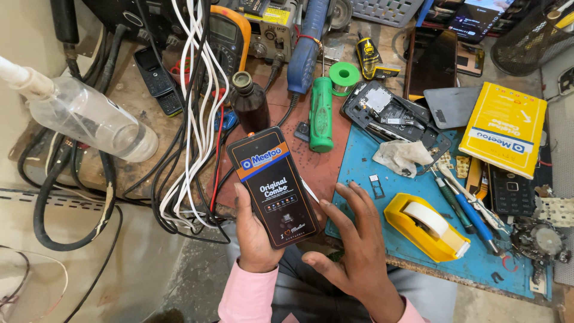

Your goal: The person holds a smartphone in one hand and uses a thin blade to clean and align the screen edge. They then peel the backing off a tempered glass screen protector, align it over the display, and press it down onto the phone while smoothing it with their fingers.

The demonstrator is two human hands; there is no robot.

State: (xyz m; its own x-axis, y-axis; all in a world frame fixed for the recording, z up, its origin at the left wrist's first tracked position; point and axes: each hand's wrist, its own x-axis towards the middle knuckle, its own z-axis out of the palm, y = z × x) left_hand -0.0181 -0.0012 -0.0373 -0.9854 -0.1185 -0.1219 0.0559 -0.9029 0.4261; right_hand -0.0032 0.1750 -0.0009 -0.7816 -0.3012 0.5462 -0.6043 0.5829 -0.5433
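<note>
My left hand (254, 236) grips a black phone display panel (272, 185) with an orange and blue sticker on its face, holding it from below by its left edge, tilted over the bench edge. Beside the panel's lower right corner my right hand (353, 248) hovers, fingers spread and holding nothing. Its fingertips lie over the near edge of the blue work mat (412, 251). An opened phone body (391, 116) with its insides showing lies further back on the mat, next to a crumpled white wipe (402, 157).
A yellow tape dispenser (427, 227) sits right of my right hand, screwdrivers (469, 206) and a yellow box (505, 128) beyond. A green tool (321, 113), brown bottle (248, 101), clear spray bottle (84, 116) and tangled cables (194, 119) crowd the left. A multimeter (227, 36) stands behind.
</note>
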